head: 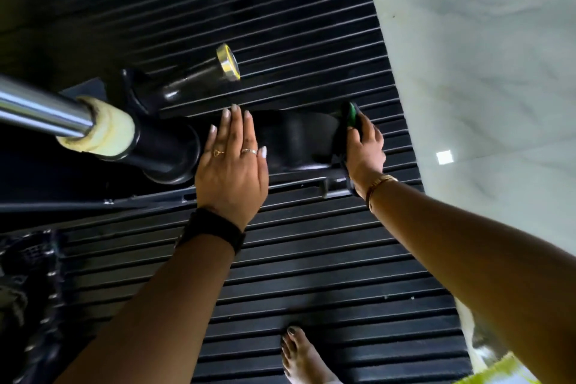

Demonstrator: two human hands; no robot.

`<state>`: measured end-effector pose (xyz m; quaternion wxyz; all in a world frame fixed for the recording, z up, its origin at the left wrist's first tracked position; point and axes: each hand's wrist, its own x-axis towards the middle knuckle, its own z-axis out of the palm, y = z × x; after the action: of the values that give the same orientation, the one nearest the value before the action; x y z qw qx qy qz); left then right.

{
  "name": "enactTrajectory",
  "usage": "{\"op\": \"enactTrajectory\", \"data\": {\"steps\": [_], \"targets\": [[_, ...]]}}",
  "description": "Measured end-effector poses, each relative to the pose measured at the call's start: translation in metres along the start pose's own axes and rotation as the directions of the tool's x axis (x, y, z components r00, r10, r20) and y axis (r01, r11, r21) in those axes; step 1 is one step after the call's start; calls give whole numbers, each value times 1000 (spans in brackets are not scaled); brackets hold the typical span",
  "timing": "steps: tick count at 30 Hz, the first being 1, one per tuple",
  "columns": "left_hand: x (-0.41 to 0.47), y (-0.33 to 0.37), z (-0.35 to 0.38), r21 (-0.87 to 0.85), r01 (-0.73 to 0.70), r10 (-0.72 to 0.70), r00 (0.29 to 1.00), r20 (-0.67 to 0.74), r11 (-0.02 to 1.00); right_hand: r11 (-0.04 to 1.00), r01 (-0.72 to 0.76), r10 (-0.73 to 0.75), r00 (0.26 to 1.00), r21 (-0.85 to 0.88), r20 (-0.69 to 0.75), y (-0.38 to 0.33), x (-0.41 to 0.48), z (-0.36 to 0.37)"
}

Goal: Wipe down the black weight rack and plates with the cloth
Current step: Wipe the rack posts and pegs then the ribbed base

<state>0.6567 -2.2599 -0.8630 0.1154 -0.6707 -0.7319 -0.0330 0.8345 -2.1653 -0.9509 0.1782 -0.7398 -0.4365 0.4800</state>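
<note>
A black weight plate stands on edge on the rack, seen from above at mid-frame. My left hand lies flat on its left part with straight fingers. My right hand grips a dark cloth with a green patch against the plate's right end. The black rack frame runs under the plate. A second black peg with a chrome cap sticks out behind.
A chrome bar with a cream collar comes in from the left. Ribbed black rubber matting covers the floor; pale marble floor lies to the right. My bare foot stands on the mat below.
</note>
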Motion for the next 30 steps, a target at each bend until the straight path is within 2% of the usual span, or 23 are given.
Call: {"op": "enactTrajectory", "data": {"steps": [2, 3, 5, 7, 9, 11, 12, 15, 16, 17, 18, 20, 23, 24, 27, 30], "targets": [[-5, -1, -2, -15, -26, 26, 1000, 2, 1000, 987, -157, 157, 987, -17, -13, -5, -14, 3], [-7, -2, -5, -46, -24, 24, 1000, 6, 999, 988, -151, 150, 989, -40, -16, -9, -29, 5], [-8, 0, -10, -156, 9, -7, 1000, 18, 988, 991, 15, -19, 999, -132, -32, -17, -61, 7], [-5, 1, -14, -240, 52, -48, 999, 22, 969, 917, 264, -279, 960, -298, -10, -30, -89, 9], [-3, 0, -17, -277, 75, -70, 997, 28, 958, 756, 491, -508, 857, -434, 84, -42, -110, 19], [-5, -3, -20, -275, 58, -48, 998, 43, 960, 521, 690, -716, 674, -502, 183, -46, -124, 31], [-7, -6, -21, -248, 27, -13, 998, 56, 968, 428, 751, -776, 590, -504, 221, -44, -126, 34], [-13, -10, -24, -130, -65, 77, 993, 90, 989, 261, 856, -864, 413, -446, 288, -27, -110, 28], [-13, -10, -24, -105, -68, 79, 992, 99, 992, 214, 876, -881, 364, -432, 301, -19, -100, 23], [-13, -9, -23, -84, -65, 73, 992, 104, 994, 198, 882, -890, 345, -429, 299, -12, -90, 17], [-13, -8, -22, -61, -54, 61, 992, 107, 997, 215, 875, -887, 360, -433, 289, -6, -78, 12], [-12, -4, -18, -3, -32, 32, 994, 104, 999, 363, 839, -849, 477, -405, 228, 1, -58, 4], [-16, -4, -14, 56, -22, 15, 993, 120, 998, 741, 629, -633, 771, -233, 69, 1, -34, 2], [-16, -4, -14, 65, -23, 15, 992, 125, 998, 827, 540, -541, 840, -156, 39, 2, -25, 1], [-16, -5, -14, 69, -34, 23, 989, 148, 997, 957, 289, -288, 955, 1, 70, 10, -4, -1], [-17, -5, -18, 61, -16, 5, 985, 170, 998, 996, 85, -84, 988, -7, 128, 13, -5, -3]]}}
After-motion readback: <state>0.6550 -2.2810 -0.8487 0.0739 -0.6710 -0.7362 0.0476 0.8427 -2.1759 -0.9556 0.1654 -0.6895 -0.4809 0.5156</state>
